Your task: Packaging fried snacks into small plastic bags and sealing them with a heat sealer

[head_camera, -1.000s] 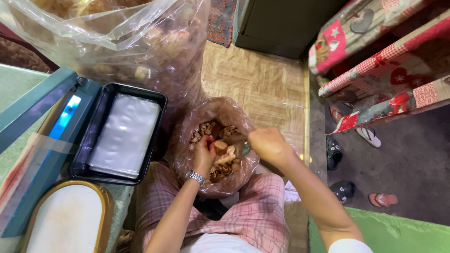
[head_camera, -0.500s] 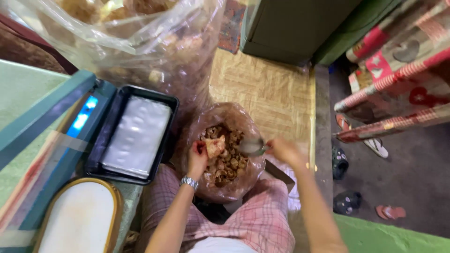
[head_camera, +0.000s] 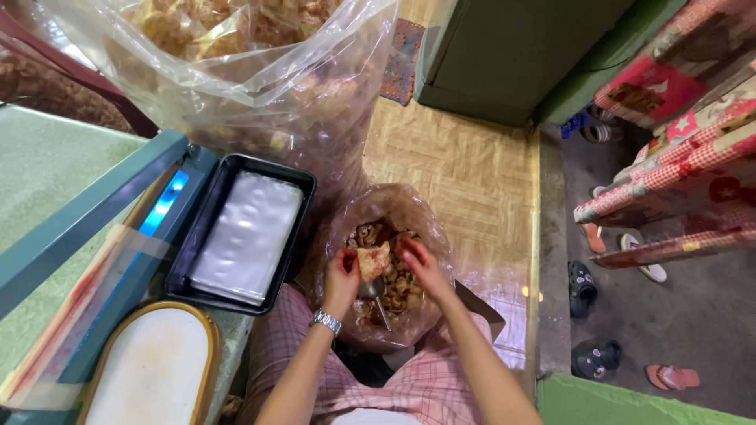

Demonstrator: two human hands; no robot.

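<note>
Inside the small bag (head_camera: 394, 212) beside the black tray (head_camera: 303, 189), one fried cracker (head_camera: 373, 260) is being pinched by left hand (head_camera: 343, 275) and right hand (head_camera: 416, 264).

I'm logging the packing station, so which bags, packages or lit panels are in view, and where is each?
Small clear bag: on the lap, under both hands, holding brown snacks.
Large clear bag: behind it, bulging with the same snacks.
Stack of flat clear bags: in the black tray.
Blue lit strip: on the teal sealer, left.
</note>
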